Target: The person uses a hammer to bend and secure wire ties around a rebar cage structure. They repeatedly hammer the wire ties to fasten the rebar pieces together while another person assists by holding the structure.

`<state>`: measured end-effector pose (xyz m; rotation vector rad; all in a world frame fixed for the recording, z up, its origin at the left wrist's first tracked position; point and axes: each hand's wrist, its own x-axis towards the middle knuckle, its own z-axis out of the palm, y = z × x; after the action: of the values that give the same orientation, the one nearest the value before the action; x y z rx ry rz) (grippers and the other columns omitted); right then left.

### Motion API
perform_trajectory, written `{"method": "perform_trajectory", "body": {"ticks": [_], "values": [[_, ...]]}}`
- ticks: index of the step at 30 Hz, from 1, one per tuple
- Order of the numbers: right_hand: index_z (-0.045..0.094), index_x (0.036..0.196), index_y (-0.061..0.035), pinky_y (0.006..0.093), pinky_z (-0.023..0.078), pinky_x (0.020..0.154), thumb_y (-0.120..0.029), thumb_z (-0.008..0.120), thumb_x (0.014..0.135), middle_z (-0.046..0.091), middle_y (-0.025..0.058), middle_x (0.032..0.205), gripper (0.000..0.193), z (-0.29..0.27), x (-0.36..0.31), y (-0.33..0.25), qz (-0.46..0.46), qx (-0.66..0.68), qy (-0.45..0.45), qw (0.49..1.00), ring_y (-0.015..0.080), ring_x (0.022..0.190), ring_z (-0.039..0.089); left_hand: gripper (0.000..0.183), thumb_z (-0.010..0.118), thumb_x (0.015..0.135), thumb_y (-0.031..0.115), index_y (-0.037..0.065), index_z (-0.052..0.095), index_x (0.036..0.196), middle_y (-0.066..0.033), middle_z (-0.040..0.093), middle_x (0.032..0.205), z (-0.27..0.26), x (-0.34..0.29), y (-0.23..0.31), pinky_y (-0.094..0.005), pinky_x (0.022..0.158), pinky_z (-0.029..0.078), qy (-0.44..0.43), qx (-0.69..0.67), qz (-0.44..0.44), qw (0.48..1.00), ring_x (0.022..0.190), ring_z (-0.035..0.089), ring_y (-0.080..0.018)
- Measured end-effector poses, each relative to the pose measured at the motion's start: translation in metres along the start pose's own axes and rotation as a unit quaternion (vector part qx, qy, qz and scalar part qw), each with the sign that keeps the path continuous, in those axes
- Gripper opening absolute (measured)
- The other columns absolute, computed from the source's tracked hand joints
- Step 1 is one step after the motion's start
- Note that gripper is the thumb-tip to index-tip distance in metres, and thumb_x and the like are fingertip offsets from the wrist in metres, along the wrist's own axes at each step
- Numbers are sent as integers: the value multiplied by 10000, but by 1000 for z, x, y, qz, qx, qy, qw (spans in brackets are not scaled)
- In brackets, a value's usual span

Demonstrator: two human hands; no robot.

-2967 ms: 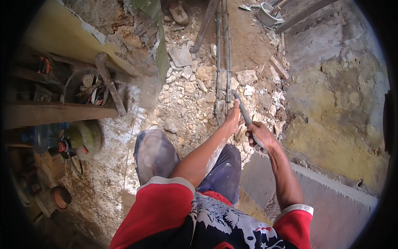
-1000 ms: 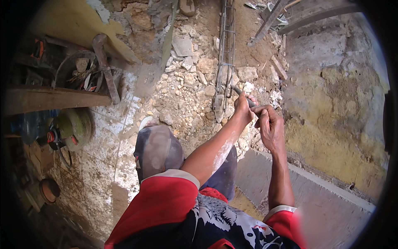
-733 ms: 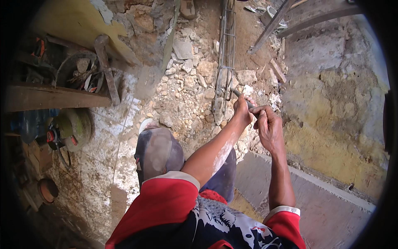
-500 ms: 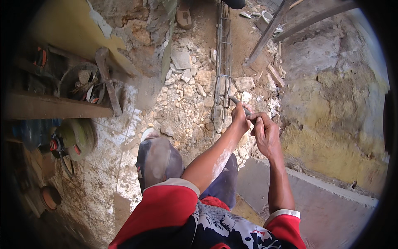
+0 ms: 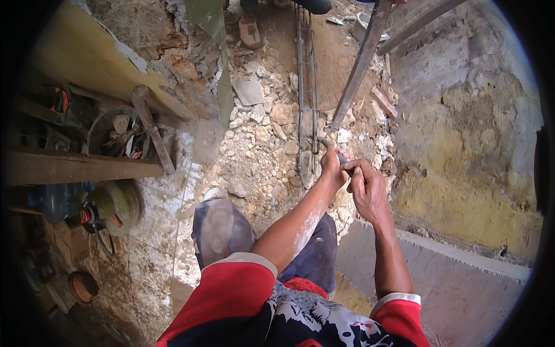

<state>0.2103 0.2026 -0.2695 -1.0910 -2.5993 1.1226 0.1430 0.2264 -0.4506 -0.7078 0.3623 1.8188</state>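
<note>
My left hand [image 5: 333, 166] is closed around a dark, slim tool [image 5: 325, 141], whose narrow end points up and left toward the steel bars. Beside it, my right hand [image 5: 368, 186] pinches the same tool lower down, thumb against forefinger. What kind of tool it is I cannot make out, since the fingers cover most of it. Just left of my hands lies the near end of a long rebar cage [image 5: 308, 95], tied with cross wires. The tip of a long brown beam [image 5: 358, 72] comes down close above the tool.
Broken stones and rubble [image 5: 260, 156] cover the ground. A co-worker's shoe [image 5: 250, 33] stands at the far end, and another person's fingers touch the beam's top. A worn wall [image 5: 462, 144] rises on the right. At left are a wooden shelf [image 5: 87, 168] and a green gas cylinder [image 5: 118, 202].
The long beam has swung down and left, so its tip is now close to the rebar cage and my hands. My hands keep their grip on the tool.
</note>
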Motion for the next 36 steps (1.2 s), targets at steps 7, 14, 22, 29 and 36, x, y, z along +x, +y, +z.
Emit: {"method": "perform_trajectory", "body": {"ticks": [7,14,22,29,36], "values": [[639,1096,8,302,477,612,-141,379,1052,603,64,736,303,2,1,2,-26,-13,-6,1000,113,615,540,209,489,1009,276,134,461,858,-10,491,752,-9,8,0,-310,644,484,-11,-29,-16,999,679,527,-146],[614,1129,4,310,493,651,-71,349,1014,657,96,870,298,1,0,0,-6,-26,-47,999,125,668,559,210,465,1005,268,142,449,838,-6,489,715,-9,10,4,-310,623,478,-9,-15,-25,1000,651,517,-145],[609,1123,1,322,496,659,-45,355,978,651,102,858,296,5,-1,-12,-8,-32,-45,998,146,666,558,228,433,1008,278,145,433,824,-3,464,666,-4,7,9,-304,534,447,-13,-78,-47,996,592,484,-138],[605,1139,1,315,494,666,-40,348,976,666,100,878,307,8,0,-9,-33,-54,-43,997,144,667,553,279,419,1047,321,151,444,828,4,463,663,-11,18,4,-299,524,443,-14,-74,-25,997,585,481,-132],[604,1146,10,305,497,670,-33,341,978,679,100,927,315,7,0,-9,-23,-29,-39,999,132,684,554,249,420,1036,298,147,425,839,21,432,653,1,3,9,-293,517,449,-4,-51,-35,998,567,462,-122]]}}
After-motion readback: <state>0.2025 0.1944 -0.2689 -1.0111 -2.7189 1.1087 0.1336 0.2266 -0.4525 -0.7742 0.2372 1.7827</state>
